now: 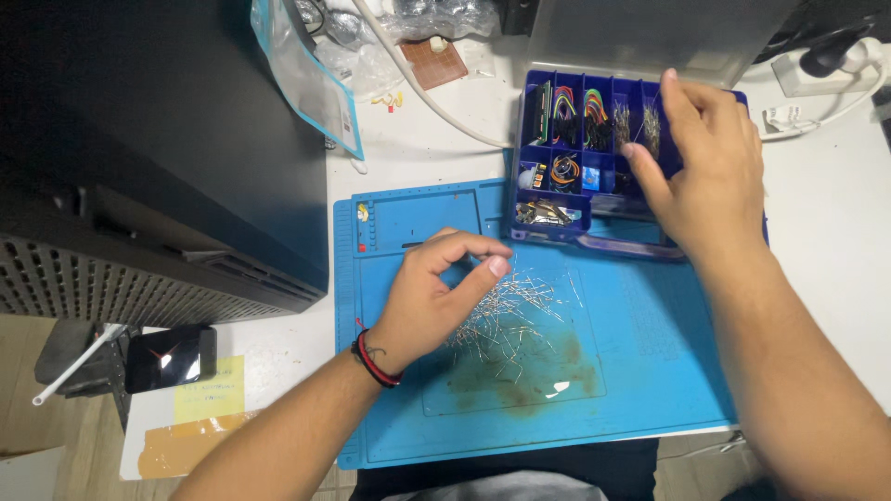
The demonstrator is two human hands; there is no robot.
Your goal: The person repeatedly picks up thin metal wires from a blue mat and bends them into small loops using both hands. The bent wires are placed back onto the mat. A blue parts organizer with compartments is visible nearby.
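White desk, blue silicone work mat [650, 371] centre frame. I see left hand [429, 301] pinching over loose thin metal wire leads [510, 315]: light, springy, slippery; I judge fingertip pinch mid-length best. Right hand [710, 176], fingers spread, over blue compartment box [557, 176], upper right.

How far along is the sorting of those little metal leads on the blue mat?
Several compartments of the purple organizer box already hold coloured wires and parts. In hand: the right hand reaches over the box's right compartments, while the left hand pinches at the edge of the metal leads; whether it grips one is unclear. Left: a large loose pile of leads lies on the blue mat.
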